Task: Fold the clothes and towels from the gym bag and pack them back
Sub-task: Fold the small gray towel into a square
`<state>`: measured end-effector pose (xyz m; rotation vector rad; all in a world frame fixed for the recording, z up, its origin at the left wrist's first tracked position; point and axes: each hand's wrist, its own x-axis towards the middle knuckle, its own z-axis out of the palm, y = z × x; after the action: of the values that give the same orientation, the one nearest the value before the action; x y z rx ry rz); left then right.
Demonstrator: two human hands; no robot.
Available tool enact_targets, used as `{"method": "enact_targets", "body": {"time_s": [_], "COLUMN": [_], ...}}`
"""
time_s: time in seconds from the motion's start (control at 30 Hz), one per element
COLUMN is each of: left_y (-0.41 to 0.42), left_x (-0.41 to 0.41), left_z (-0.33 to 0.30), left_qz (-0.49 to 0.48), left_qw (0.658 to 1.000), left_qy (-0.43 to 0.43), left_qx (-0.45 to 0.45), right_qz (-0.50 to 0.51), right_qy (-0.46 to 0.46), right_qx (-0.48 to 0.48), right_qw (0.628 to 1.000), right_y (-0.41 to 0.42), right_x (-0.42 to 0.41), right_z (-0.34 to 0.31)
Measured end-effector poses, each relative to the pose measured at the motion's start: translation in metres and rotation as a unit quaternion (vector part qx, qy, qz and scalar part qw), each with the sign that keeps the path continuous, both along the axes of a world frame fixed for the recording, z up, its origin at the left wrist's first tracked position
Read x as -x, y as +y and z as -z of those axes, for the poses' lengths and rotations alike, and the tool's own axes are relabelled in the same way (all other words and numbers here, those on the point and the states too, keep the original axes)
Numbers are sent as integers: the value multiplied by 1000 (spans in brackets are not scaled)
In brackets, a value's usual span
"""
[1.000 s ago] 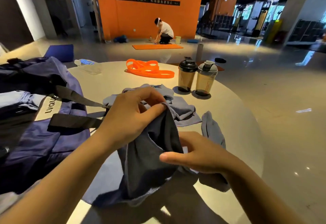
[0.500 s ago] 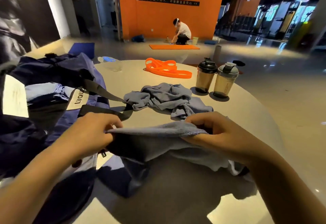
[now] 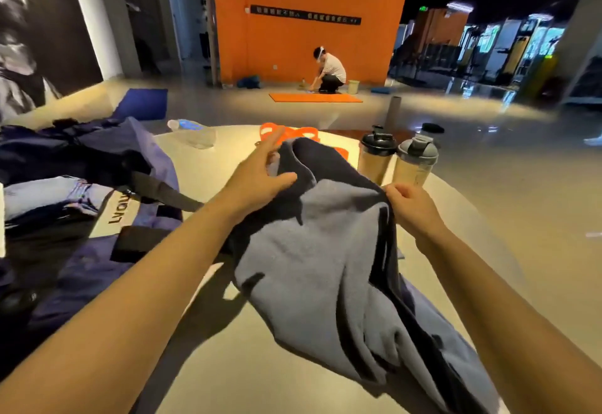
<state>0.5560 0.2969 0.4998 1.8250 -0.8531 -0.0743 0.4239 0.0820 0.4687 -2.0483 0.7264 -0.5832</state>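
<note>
**Towel lifted and spread for folding**

Half a second ago the grey-blue towel (image 3: pixel 312 257) was stretched low between both hands; now it is raised and hangs open over the desk (image 3: pixel 202 378). The right hand (image 3: pixel 412 208) pinches its upper edge with curled fingers. The left hand (image 3: pixel 260 174) has let go its pinch and lies on the far fold, fingers fairly straight. The gym bag (image 3: pixel 75 250) sits open at the left. Judging by this, folding is just starting, packing still ahead.
</note>
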Motion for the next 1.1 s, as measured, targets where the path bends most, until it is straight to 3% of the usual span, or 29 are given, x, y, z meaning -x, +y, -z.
{"method": "enact_targets", "body": {"time_s": [0.1,0.23,0.37,0.47,0.53,0.57,0.7,0.83,0.9,0.97,1.03,1.1], "left_y": [-13,4,28,35,36,36,50,68,67,56,39,22], "left_x": [22,74,112,119,119,117,107,79,67,55,46,44], "left_z": [44,92,118,135,142,143,103,39,24,28,46,71], "left_qz": [25,124,261,243,215,196,103,37,13,-22,-59,-85], "left_qw": [986,971,917,897,906,916,975,993,995,994,987,959], "left_qy": [-94,-145,-230,-318,-332,-322,-190,-92,-89,-106,-137,-197], "left_qx": [-138,-145,-194,-186,-154,-137,-46,56,48,2,-66,-186], "right_qz": [33,-98,-184,-225,-213,-193,-137,-147,-137,-90,-20,22], "right_qy": [64,66,165,292,296,248,43,-140,-124,-48,82,169], "right_qx": [73,121,143,149,239,275,143,-92,-176,-191,-53,151], "right_qw": [995,986,958,917,900,909,979,975,967,976,995,974], "right_y": [-12,10,31,47,57,63,64,50,43,38,31,29], "right_x": [25,90,155,186,193,193,189,175,164,153,149,152], "right_z": [16,19,24,40,60,65,51,17,16,27,49,63]}}
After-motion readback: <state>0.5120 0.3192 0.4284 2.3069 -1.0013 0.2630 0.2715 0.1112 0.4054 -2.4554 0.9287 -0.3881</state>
